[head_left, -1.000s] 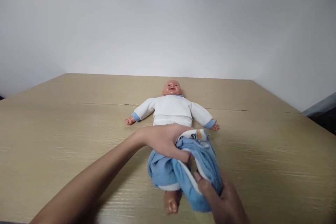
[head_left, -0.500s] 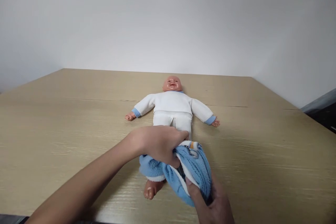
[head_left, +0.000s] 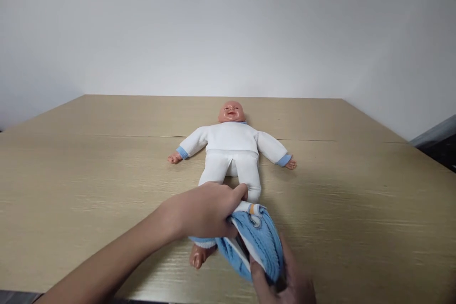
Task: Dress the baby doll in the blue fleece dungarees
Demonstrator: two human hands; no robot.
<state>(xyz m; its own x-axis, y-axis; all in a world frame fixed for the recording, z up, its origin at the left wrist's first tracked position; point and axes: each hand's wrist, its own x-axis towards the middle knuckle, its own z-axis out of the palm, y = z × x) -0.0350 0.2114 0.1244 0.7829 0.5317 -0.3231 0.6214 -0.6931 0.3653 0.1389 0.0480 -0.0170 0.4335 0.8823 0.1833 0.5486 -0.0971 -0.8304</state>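
A baby doll [head_left: 232,138] in a white long-sleeved suit with blue cuffs lies face up, arms spread and feet towards me. Blue fleece pants [head_left: 263,242] with white edging are bunched around its lower legs. My left hand [head_left: 208,206] reaches over the legs and is closed on the upper edge of the pants. Low on the right, my right hand [head_left: 285,278] grips the bunched fabric, thumb on the near side. One bare foot [head_left: 201,255] sticks out of a leg opening; the other foot is hidden by fabric and my right hand.
The doll lies on a wide wooden table [head_left: 107,175]. A white partition [head_left: 213,38] rises behind the table's far edge. A dark object [head_left: 440,152] shows beyond the table's right edge.
Both hands have shifted slightly left and towards me with the pants. More of the doll's white legs shows above the blue fabric. The camera view has tilted slightly.
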